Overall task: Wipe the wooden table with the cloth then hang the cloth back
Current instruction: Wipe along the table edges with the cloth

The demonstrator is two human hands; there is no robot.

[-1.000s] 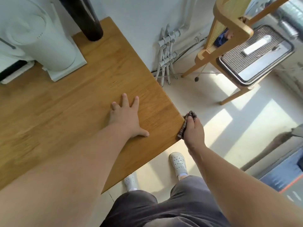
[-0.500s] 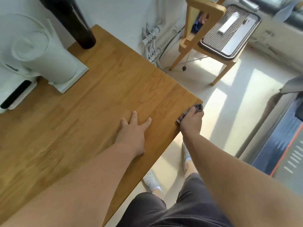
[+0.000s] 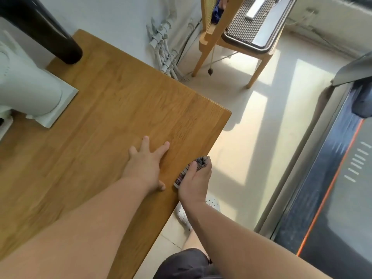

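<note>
The wooden table (image 3: 112,117) fills the left half of the head view, its right corner pointing at the floor. My left hand (image 3: 146,164) lies flat on the tabletop, fingers spread, near the front right edge. My right hand (image 3: 194,179) is closed on a dark patterned cloth (image 3: 198,163) and presses it against the table's side edge, just right of my left hand. Most of the cloth is hidden under my fingers.
A white appliance (image 3: 26,85) and a black cylinder (image 3: 44,31) stand at the table's back left. A wooden chair (image 3: 237,37) holding a ribbed tray is beyond the corner. White pipes (image 3: 165,55) run along the wall. A treadmill (image 3: 332,178) lies at right.
My right hand slid the cloth along the table's side edge toward the corner and has now come back toward me. My left hand stayed flat on the tabletop. The camera view shifted.
</note>
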